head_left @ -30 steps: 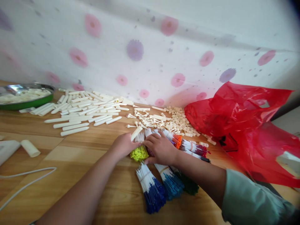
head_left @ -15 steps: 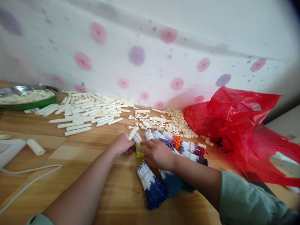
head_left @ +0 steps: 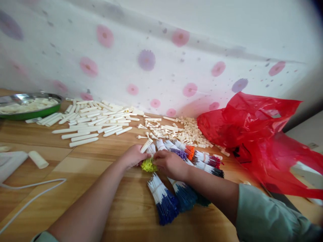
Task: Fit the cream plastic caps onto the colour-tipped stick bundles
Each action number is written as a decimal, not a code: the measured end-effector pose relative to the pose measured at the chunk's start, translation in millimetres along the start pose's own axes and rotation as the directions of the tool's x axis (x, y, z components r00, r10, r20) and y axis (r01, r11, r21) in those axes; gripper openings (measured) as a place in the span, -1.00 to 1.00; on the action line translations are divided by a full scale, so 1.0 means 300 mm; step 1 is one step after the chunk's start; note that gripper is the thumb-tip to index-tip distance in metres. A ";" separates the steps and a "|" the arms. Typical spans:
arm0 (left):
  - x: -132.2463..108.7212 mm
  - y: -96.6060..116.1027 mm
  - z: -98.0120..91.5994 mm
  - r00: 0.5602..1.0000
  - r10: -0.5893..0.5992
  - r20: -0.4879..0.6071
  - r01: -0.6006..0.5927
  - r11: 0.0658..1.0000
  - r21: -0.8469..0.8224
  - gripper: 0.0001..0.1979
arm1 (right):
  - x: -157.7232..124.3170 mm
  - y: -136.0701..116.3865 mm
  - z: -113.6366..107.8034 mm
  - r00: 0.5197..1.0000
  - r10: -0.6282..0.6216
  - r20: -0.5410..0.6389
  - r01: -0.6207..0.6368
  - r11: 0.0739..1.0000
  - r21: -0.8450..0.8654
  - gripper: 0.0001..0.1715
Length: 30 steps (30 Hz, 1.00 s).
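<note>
Between my two hands lies a bundle of white sticks with yellow-green ends. My left hand is closed at the bundle's left side, and a small pale pronged piece sticks up from its fingers. On the bundle's right, the curled fingers of my right hand touch the yellow-green ends; its fingertips are partly hidden. Nearer to me lie a dark blue bundle and a teal bundle, the latter partly under my right forearm. Purple, orange and black-ended bundles lie behind my right hand.
Cream tubes are piled at the back left beside a green-sided metal bowl. Small pale parts lie behind the bundles. A red plastic bag spreads at the right. A white cable curves at the left.
My right hand has shifted slightly right, off the top of the yellow-green bundle, showing more of its ends. The pale piece at my left hand has moved slightly right and tilted.
</note>
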<state>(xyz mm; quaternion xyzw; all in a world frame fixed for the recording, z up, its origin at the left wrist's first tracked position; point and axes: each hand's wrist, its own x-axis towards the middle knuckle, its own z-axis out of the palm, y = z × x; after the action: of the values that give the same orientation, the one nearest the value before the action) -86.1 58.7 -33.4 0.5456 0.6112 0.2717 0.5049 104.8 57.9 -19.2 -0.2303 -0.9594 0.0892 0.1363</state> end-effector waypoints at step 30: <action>-0.006 0.006 -0.002 0.999 -0.031 0.040 0.028 0.998 0.058 -0.90 | 0.142 -0.056 -0.061 0.739 0.643 0.201 -0.579 0.759 -0.299 -0.74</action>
<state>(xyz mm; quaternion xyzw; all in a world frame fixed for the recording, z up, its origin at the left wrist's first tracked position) -86.0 57.5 -30.9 0.5563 0.6163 0.2352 0.5054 66.8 65.0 11.5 -0.5316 -0.8422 0.0569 -0.0695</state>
